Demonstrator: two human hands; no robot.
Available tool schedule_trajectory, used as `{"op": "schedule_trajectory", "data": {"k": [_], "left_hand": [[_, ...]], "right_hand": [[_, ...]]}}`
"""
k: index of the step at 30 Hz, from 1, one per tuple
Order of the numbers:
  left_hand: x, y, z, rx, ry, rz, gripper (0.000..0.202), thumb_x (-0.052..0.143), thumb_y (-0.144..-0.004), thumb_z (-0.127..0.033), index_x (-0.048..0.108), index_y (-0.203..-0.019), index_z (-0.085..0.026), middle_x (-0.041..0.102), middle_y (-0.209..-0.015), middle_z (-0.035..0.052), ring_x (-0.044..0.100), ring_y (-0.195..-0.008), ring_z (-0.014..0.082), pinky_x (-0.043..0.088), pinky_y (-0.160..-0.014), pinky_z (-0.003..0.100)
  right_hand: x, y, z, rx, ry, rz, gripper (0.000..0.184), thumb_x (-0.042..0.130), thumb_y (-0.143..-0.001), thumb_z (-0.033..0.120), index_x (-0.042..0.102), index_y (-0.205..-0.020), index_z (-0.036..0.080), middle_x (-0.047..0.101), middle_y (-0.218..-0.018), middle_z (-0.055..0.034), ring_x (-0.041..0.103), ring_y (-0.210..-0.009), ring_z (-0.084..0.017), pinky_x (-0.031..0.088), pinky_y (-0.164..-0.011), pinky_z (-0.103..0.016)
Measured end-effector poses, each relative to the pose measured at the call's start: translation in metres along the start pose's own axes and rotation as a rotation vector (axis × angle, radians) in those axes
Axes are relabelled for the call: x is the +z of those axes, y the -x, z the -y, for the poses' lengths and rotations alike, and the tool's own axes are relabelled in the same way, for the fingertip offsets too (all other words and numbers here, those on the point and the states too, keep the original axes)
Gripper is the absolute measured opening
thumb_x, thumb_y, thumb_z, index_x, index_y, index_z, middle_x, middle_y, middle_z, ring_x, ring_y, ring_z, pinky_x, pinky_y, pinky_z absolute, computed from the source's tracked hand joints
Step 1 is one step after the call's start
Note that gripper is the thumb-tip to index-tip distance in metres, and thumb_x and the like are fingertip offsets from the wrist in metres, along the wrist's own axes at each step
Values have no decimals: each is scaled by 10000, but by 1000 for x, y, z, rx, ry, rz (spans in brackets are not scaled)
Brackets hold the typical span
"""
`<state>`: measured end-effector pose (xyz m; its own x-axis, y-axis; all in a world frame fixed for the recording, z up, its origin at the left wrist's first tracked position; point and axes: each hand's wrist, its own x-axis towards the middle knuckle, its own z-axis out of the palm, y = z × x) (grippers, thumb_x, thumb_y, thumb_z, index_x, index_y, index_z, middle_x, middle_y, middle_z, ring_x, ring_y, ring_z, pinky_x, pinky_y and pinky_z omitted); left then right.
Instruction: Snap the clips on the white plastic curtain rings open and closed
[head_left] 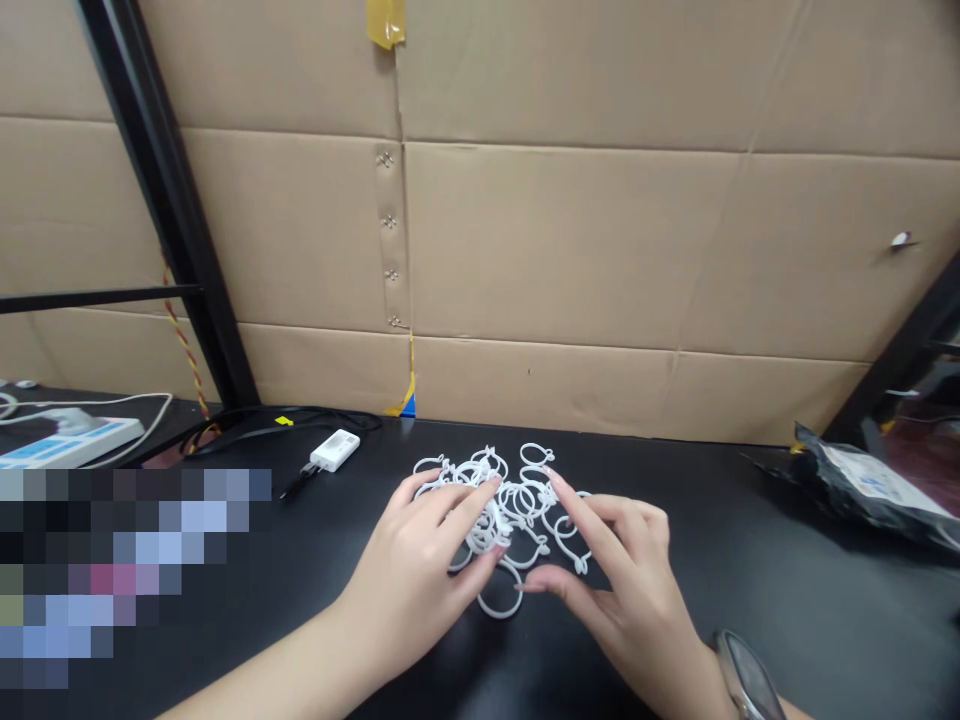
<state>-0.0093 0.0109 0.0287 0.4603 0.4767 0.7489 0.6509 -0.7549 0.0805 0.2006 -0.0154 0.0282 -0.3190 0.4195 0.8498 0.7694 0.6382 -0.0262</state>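
A loose pile of white rings with small loops (517, 500), like curtain rings, lies on the black table between my hands. My left hand (420, 545) curves over the left side of the pile, thumb and index finger apart with several rings between them. From the right, my right hand (630, 560) reaches in with its index fingertip at the rings and its thumb spread away near the front. One ring (500, 600) sticks out toward me at the front of the pile. Some rings under my left fingers are hidden.
A white charger plug (335, 451) and black cables lie at the back left. A power strip (112, 437) is at the far left. A black plastic package (877, 490) sits at the right. Behind the table stands a cardboard wall (600, 250), between black metal posts (172, 220).
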Motion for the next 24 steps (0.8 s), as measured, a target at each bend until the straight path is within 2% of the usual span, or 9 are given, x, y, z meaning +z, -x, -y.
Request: {"op": "schedule_trajectory", "data": {"k": [4,7,12,16,20,24], "left_hand": [[-1,0,-2,22,15,-39,448,624,-815,-201,506,-1247,-191,699,-1020,69,655,-888,202,422,-920,474],[-3,2,-7,48,37,-56,456,637,-797,-185,519,-1237,-184,698,-995,70,654,-885,199,422,-922,477],[-5,3,-15,79,66,-80,438,639,-775,-157,551,-1204,-165,695,-923,62,655,-842,187,404,-938,497],[-6,3,-18,90,79,-97,406,656,-768,-175,573,-1164,-152,698,-882,57,658,-803,182,408,-937,500],[-5,4,-18,109,80,-116,343,648,-786,-188,591,-1120,-135,694,-846,62,657,-768,176,406,-937,511],[-5,4,-18,148,71,-108,367,674,-799,-297,593,-1109,-118,692,-818,72,653,-755,175,402,-946,515]], "right_hand": [[-9,4,1,-176,64,-132,391,705,-792,330,600,-1115,137,629,-783,-41,565,-676,-157,350,-738,-373],[-13,6,3,-264,98,-152,330,746,-762,295,622,-1030,148,658,-762,-28,587,-644,-138,357,-718,-354],[-11,3,7,-254,81,-117,247,658,-831,366,644,-962,157,667,-696,-10,595,-622,-131,354,-715,-341],[-7,1,9,-246,54,-80,280,556,-893,398,661,-905,139,666,-688,-25,580,-638,-143,343,-727,-347],[-3,6,8,-266,49,-58,266,524,-919,355,660,-894,127,659,-688,-32,565,-653,-150,330,-753,-361],[-3,9,7,-279,58,-16,203,523,-922,279,662,-923,130,662,-726,-40,569,-677,-162,335,-746,-363]]}}
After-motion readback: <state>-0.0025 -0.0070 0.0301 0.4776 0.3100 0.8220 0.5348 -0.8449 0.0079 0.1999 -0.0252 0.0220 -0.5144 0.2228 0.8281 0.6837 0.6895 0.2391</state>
